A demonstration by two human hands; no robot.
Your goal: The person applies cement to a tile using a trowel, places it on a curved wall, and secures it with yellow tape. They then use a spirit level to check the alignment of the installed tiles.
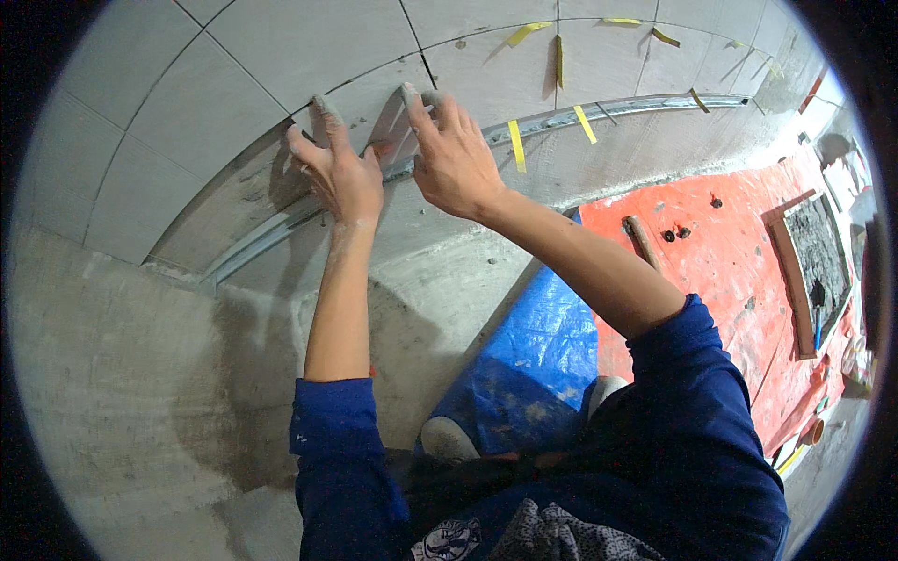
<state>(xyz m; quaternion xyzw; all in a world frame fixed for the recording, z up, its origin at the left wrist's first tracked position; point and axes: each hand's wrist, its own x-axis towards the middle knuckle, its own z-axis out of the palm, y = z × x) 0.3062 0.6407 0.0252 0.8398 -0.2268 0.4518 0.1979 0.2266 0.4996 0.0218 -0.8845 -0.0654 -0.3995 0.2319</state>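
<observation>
A grey wall tile [374, 103] sits in the lowest tiled row, just above a metal rail [281, 229] fixed to the bare wall. My left hand [339, 168] lies flat on the tile's left part, fingers spread. My right hand [454, 154] presses on its right part, fingers pointing up and left. Both palms touch the tile face. The tile's lower edge is hidden behind my hands. Yellow spacer wedges [516, 145] stick out of the joints to the right, along the rail.
Larger grey tiles [215, 103] cover the wall above. Below the rail is bare cement wall [140, 374]. A blue sheet [543, 337] and a red sheet [730, 252] cover the floor. A wooden mortar box [818, 252] and a hammer handle [641, 238] lie on the red sheet.
</observation>
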